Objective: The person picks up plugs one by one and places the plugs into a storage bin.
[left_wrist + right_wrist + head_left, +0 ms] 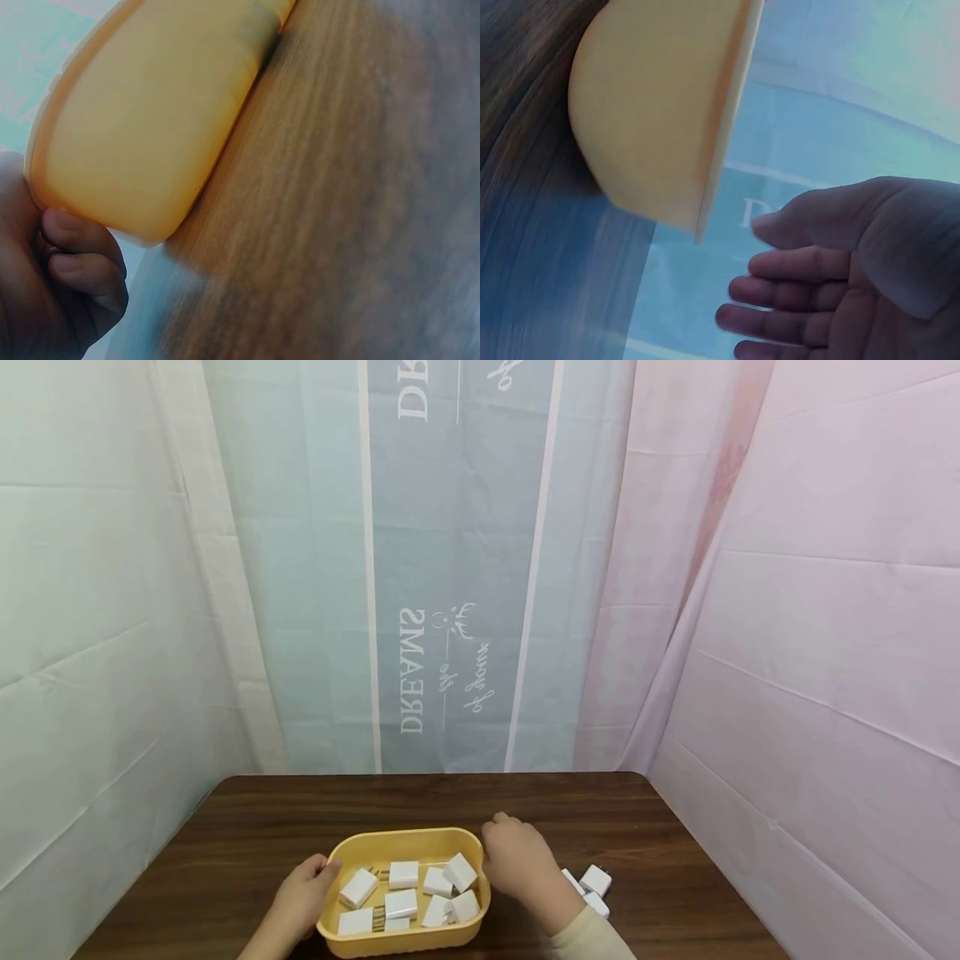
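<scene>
A yellow plastic basket stands on the dark wood table. Several white charger plugs, some with metal prongs showing, lie loose inside it. At the basket's left end my left hand grips the rim; in the left wrist view its fingers curl at the edge. My right hand is beside the basket's right end. The right wrist view shows that hand's thumb and fingers extended, a small gap away from the rim and with nothing in them.
Several more white charger plugs lie on the table to the right, close to my right forearm. A printed fabric curtain hangs behind the table's far edge. Pale cloth walls flank both sides.
</scene>
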Demonstrator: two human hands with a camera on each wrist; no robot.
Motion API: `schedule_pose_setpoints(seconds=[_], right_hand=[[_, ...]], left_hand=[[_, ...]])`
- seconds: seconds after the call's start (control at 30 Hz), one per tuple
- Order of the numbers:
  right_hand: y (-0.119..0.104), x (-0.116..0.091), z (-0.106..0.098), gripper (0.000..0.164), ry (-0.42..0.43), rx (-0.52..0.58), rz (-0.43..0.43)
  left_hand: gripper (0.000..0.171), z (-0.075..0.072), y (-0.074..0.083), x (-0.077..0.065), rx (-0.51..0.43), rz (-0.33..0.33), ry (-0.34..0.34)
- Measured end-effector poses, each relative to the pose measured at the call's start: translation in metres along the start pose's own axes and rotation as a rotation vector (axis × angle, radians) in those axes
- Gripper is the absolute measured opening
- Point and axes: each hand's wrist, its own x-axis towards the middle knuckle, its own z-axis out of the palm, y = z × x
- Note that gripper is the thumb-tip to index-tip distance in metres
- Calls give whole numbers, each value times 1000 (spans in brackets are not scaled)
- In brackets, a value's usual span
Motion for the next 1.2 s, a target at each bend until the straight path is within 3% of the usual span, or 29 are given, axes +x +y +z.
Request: schedule_pose_setpoints(seconds=[0.3,0.7,1.2], right_hand=[[20,-9,7,22,-71,32,94],[31,-19,7,17,-88,32,177],[48,-33,22,9,-114,0,292]], left_hand=[[29,1,-2,0,1,-10,-10],[29,0,-3,1,0,-13,-10],[30,1,-3,2,15,-19,1]])
